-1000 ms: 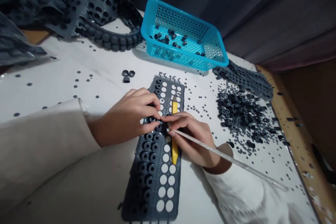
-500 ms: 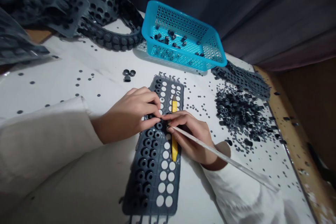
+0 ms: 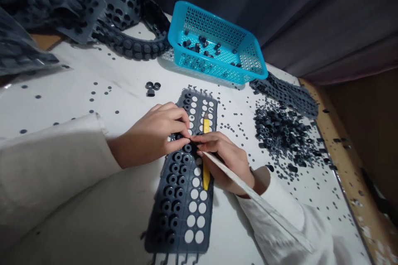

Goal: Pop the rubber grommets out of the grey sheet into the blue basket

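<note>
A dark grey rubber sheet (image 3: 182, 198) lies in front of me on the white table, with round rings still set in its left columns and empty round holes on its right. My left hand (image 3: 152, 134) rests on the sheet with its fingertips pinched at a ring near the middle. My right hand (image 3: 225, 155) meets it there, fingers closed round a long pale stick (image 3: 248, 186) that runs back along my sleeve. A yellow tool (image 3: 205, 153) lies lengthwise on the sheet, partly under my right hand.
A blue plastic basket (image 3: 217, 45) with a few rings stands behind the sheet. A pile of loose black rings (image 3: 282, 134) lies at the right, near the table's wooden edge (image 3: 348, 161). More punched sheets (image 3: 93, 4) are heaped at the back left. Small round punch-outs dot the table.
My right hand has turned so the pale stick now lies flatter along my forearm. Both hands stay pinched at the same spot on the sheet; the view has shifted slightly.
</note>
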### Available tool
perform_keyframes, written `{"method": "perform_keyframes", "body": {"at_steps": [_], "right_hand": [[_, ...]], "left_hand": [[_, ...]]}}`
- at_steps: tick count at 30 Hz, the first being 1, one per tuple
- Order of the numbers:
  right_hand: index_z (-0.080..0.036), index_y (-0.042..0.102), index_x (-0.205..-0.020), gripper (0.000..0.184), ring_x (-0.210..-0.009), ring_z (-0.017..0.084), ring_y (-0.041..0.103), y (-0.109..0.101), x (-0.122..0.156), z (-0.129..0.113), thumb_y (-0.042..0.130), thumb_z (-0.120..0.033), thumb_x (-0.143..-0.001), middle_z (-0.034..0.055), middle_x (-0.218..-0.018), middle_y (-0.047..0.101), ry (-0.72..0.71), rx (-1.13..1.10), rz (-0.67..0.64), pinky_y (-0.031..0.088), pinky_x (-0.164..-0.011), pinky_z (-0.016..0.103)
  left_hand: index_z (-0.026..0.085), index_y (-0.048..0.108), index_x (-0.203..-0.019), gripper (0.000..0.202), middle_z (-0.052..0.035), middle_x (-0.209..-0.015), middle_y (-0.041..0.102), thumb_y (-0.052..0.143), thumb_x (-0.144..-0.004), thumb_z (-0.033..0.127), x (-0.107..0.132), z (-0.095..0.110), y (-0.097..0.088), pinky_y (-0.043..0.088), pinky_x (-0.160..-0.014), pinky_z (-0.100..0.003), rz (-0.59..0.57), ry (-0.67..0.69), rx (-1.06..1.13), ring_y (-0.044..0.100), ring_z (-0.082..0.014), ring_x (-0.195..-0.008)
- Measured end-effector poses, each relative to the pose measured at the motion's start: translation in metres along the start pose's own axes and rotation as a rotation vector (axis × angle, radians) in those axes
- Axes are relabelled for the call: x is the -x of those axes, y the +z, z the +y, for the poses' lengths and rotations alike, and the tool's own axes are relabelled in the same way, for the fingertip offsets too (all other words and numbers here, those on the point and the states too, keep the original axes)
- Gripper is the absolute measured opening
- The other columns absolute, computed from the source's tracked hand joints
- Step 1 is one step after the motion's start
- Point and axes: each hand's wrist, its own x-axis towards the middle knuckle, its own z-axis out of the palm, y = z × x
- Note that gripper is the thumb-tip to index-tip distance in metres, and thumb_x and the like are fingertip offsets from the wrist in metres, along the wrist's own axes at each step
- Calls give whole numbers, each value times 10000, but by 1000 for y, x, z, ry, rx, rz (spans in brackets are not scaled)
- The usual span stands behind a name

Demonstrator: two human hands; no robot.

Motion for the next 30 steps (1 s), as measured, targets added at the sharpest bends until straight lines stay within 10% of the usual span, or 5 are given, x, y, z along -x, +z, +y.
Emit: {"method": "perform_keyframes", "body": {"at_steps": [30], "right_hand": [[-198,545,-819,130,-884,209,641,-5,-1,-10,564,-70,-806,117,-964,695,102,-187,4,522,-772,387]], "left_hand": [[215,653,-758,84,-41,-1059,589,595,-720,168,1,4,-10,365,-956,-375,-56,61,73,498,-221,-1041]]}}
